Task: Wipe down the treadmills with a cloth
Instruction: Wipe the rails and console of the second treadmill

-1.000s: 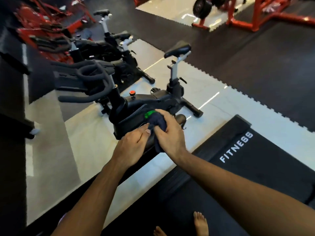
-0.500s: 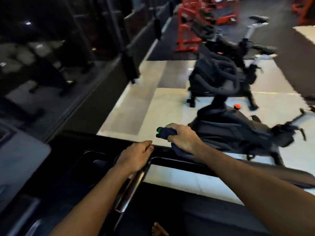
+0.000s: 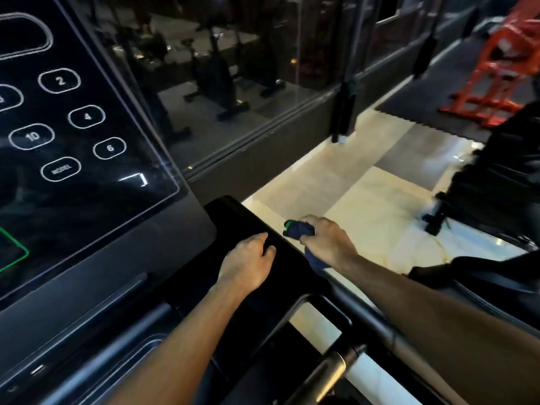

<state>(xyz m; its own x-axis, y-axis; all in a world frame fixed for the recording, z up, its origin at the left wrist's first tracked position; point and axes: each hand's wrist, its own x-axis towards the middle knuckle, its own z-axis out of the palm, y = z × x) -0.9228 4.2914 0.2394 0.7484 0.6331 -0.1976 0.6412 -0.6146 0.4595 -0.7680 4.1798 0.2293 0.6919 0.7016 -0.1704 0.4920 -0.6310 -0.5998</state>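
The treadmill's black console (image 3: 73,159) with white number buttons fills the left. Its glossy black side arm (image 3: 233,217) runs from the console toward me. My right hand (image 3: 324,244) grips a dark blue cloth (image 3: 296,229) with a green spot and holds it against the outer edge of that arm. My left hand (image 3: 248,264) rests flat on top of the arm, fingers relaxed, just left of the cloth. A black handrail (image 3: 377,323) and a metal grip bar (image 3: 330,372) lie below my forearms.
A glass wall (image 3: 248,68) stands behind the console, reflecting exercise bikes. Pale tiled floor (image 3: 365,206) lies to the right. A black exercise bike (image 3: 496,182) is at the right edge and an orange-red frame (image 3: 496,68) at the upper right.
My view has swung left from the exercise bikes to the treadmill console. Both hands moved along the arm toward the console, the right hand still holding the cloth.
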